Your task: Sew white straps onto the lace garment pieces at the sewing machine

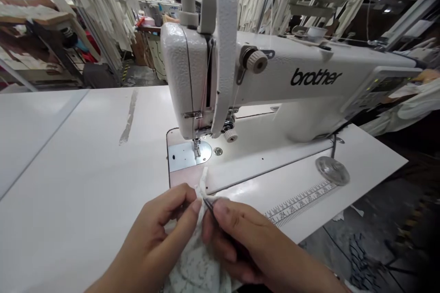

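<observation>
In the head view, the left hand (154,233) is pinching the upper edge of a small pale printed fabric piece (195,261) between thumb and forefinger. The right hand (240,238) is gripping a thin dark pointed metal tool (210,208), its tip touching the same edge. The fabric is sitting at the near edge of the white desk (85,169), just in front of the white Brother sewing machine (275,78) and its needle plate (189,153).

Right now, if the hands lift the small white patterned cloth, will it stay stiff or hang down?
The cloth probably hangs limp: it bunches and folds between the left hand and right hand. It looks thin and likely light. Its narrow end curls up, so it may shift easily.
</observation>
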`<state>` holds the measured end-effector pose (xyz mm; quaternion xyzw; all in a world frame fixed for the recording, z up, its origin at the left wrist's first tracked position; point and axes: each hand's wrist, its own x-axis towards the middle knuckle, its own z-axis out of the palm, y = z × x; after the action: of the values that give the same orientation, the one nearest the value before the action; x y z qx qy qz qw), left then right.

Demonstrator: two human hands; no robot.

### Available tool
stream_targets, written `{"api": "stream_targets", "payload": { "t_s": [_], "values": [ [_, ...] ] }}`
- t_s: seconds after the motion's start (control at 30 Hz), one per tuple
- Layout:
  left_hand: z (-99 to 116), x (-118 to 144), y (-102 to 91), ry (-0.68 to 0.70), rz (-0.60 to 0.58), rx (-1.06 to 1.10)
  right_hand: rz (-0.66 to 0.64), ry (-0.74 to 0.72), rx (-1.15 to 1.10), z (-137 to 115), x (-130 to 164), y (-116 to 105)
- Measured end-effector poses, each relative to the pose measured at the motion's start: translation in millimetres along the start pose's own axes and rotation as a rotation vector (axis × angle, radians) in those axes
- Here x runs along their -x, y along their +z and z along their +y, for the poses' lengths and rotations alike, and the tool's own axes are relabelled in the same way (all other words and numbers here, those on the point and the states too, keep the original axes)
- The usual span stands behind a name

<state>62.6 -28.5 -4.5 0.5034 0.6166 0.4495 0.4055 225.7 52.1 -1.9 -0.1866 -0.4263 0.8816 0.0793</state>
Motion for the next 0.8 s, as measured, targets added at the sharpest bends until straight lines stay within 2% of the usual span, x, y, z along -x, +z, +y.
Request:
{"api": "stream_targets", "payload": {
  "t_s": [0.3,0.53,0.8],
  "values": [
    [-3.4,0.2,1.6,-0.032,0.007,-0.006,-0.013,0.026,-0.012,-0.2,1.9,-2.4],
    [-4.0,1.7,1.8,0.006,0.018,-0.036,-0.007,0.028,-0.07,1.9,-1.9,-0.6],
    [-4.6,0.6,2.4,-0.046,-0.001,-0.007,-0.022,-0.009,-0.114,4.9,-5.2,0.4]
  ]
}}
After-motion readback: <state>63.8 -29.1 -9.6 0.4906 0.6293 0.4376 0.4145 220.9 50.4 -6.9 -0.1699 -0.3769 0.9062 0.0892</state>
